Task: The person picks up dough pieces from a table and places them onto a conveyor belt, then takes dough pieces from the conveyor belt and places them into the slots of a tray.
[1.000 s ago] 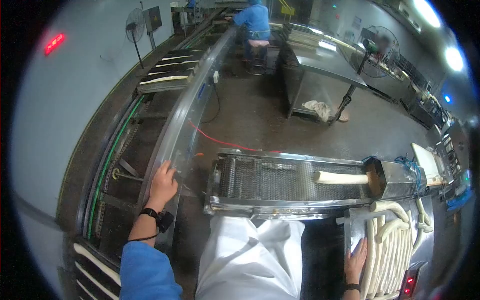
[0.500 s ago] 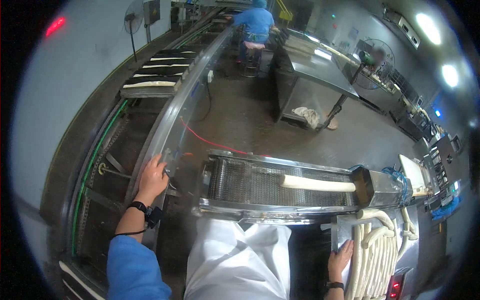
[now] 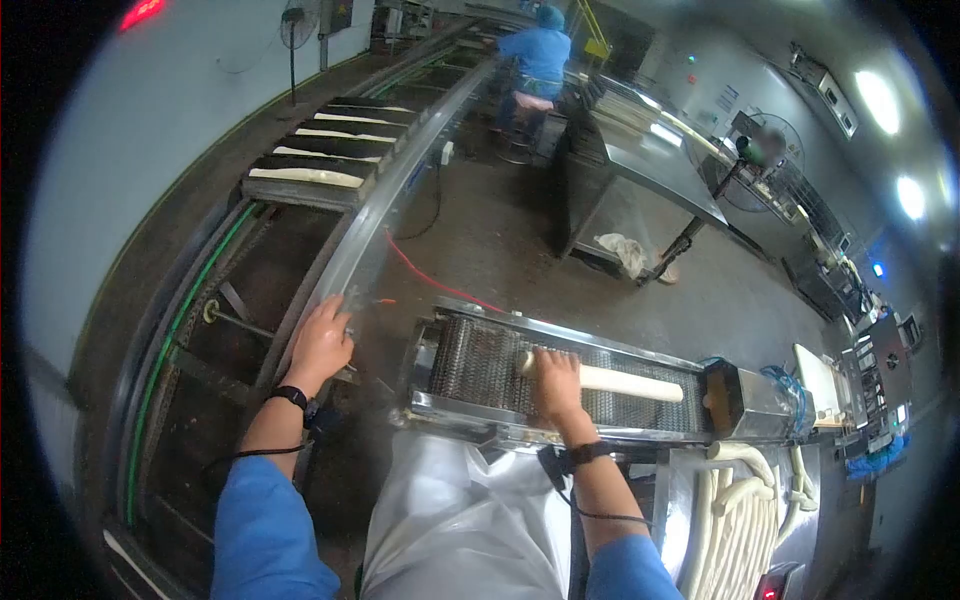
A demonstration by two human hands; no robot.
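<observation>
My right hand (image 3: 557,385) is closed over the left end of a pale dough roll (image 3: 635,383). The roll lies lengthwise on the metal mesh belt (image 3: 480,365) of a short conveyor in front of me. My left hand (image 3: 322,342) rests on the metal rail (image 3: 365,245) of the long line at left, its fingers lying over the edge and holding no loose object. To the lower right, a metal tray (image 3: 678,495) bears several dough strips (image 3: 735,530) side by side, with thicker bent pieces on top.
Dark trays (image 3: 310,190) with pale dough strips sit on the long line. A metal box (image 3: 765,395) covers the short conveyor's right end. Farther off are a steel table (image 3: 650,165) and a co-worker in blue (image 3: 535,55). A red cable (image 3: 430,272) crosses the floor.
My right hand has moved from beside the tray of dough strips up to the belt and taken hold of the roll. The roll has shifted slightly left. My left hand stays on the rail.
</observation>
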